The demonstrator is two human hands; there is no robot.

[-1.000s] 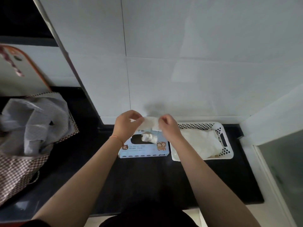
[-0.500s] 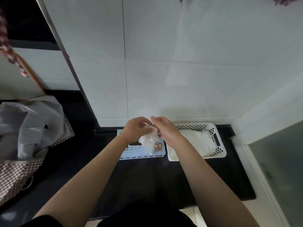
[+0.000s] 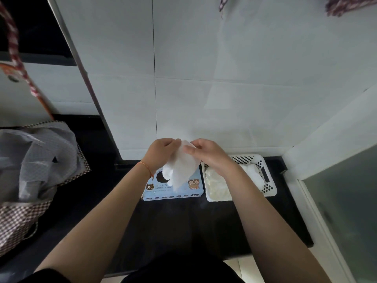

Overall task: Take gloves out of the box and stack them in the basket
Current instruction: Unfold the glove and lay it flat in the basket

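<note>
Both hands are holding a thin, translucent white disposable glove above the pale blue cardboard glove box, with the left hand pinching its top edge at 9 o'clock and the right hand pinching at 3 o'clock. The glove is hanging down over the box opening. At 3 o'clock of the box, the white perforated plastic basket is holding stacked gloves on the black countertop.

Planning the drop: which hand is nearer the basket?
Right. The right hand hovers by the basket's near-left corner; the left hand is over the glove box.
</note>
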